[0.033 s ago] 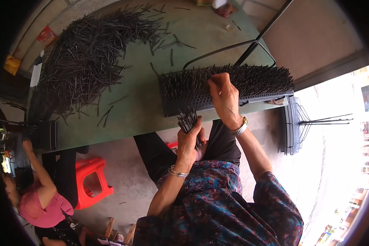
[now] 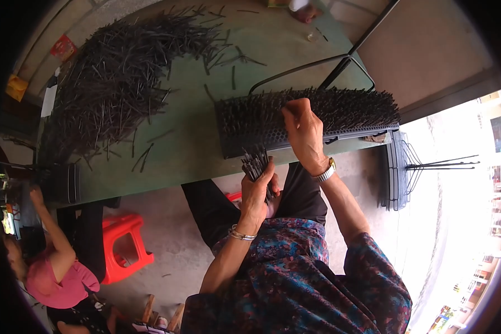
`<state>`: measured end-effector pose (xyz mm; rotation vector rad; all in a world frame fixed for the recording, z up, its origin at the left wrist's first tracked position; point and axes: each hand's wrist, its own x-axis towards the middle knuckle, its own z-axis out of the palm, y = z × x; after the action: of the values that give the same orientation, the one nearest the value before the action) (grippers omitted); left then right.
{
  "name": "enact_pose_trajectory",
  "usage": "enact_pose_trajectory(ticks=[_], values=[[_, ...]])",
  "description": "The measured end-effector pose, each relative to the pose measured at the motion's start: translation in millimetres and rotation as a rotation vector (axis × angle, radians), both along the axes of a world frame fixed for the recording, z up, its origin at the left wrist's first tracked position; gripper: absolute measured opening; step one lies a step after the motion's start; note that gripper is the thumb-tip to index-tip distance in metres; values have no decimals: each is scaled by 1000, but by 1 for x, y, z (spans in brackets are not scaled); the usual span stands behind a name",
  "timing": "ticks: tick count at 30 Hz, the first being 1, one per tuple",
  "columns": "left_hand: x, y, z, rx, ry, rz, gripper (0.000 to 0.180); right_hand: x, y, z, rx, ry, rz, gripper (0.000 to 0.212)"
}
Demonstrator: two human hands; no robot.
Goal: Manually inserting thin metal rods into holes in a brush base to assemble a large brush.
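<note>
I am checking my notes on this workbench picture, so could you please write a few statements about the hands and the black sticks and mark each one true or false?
1. The left hand grips a bundle of black sticks. True.
2. The right hand rests on the red stool. False: it is at the perforated black block, which is filled with upright sticks.
3. A large heap of loose sticks lies on the green table. True.
4. The perforated block sits on the floor. False: it stands on the table's near edge.
5. The right wrist wears a watch. True.
</note>
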<state>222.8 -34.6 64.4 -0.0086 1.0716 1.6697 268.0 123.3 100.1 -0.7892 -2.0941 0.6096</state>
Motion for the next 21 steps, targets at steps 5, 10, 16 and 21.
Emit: enact_pose_trajectory(ticks=[5, 10, 16, 21], values=[[1, -4, -1, 10, -32, 42, 22, -3, -3, -9, 95, -102, 47, 9], [1, -6, 4, 22, -62, 34, 24, -1, -9, -10, 157, -129, 79, 11], [1, -9, 6, 40, -57, -21, 24, 24, -19, 27, -325, -305, 305, 22], [4, -4, 3, 69, -63, -32, 25, 26, -16, 32, -662, -236, 306, 18]])
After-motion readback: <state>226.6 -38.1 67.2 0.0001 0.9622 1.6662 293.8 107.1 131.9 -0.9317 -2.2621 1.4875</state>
